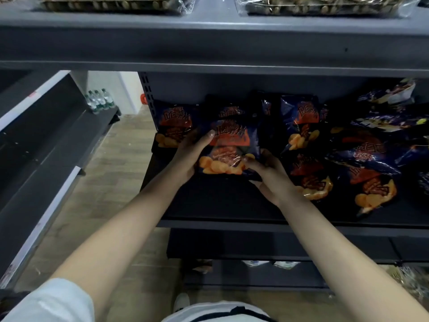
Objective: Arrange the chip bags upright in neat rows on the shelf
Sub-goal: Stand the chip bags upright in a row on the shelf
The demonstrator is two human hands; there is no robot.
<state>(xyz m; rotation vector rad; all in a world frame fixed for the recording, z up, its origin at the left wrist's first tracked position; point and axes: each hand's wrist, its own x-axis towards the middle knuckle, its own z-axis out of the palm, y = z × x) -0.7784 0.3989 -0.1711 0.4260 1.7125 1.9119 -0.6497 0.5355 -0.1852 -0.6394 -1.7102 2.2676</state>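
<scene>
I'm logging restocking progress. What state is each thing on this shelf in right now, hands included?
Held chip bag: upright, held by both hands.
Left hand: grips the bag's left edge.
Right hand: pinches its lower right corner.
Far-left bag: standing upright at the back.
Right-hand bags: lying in a jumbled heap.
Water bottles: standing, in the background.

Both bare forearms are extended forward and converge on the chip bag (229,145). The left grip (191,156) is wrapped round the bag's left edge, with one digit laid flat up its front. The right grip (270,176) is set at the bag's lower right corner, which is pinched by its curled fingers (250,163); its wrist is held below and right of the bag.
</scene>
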